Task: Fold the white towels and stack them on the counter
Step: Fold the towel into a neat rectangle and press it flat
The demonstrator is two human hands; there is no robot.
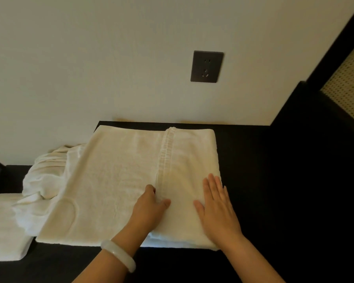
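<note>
— What is the setting?

— A plain cream wall (90,58) with a dark square wall socket (206,66) set into it. Below it a black counter (274,180) runs along the wall. At the far right, a perforated beige panel (347,82) sits in a dark frame.

— And the towel being worked on?

— A large white terry towel (114,180) lies flat on the counter, with its far edge close to the wall. Its right part is doubled over, so a ribbed hem band (166,152) runs from the far edge toward the person. More layers show at the near right corner.

— The hands?

— Both are on that towel. The right hand (217,203) lies palm down near the towel's right edge, fingers straight and close together, holding nothing. The left hand (149,207) rests just beside the near end of the hem band, with its fingers curled downward and its thumb stretched toward the right hand. I cannot tell whether those fingers pinch the cloth. A pale smooth bangle (119,256) circles the left wrist.

— Any other towels?

— To the left, a heap of crumpled white towels (45,176) lies partly under the flat towel's left side. Nearer, at the left border, a folded white towel (2,225) lies on the dark surface, touching the heap.
</note>
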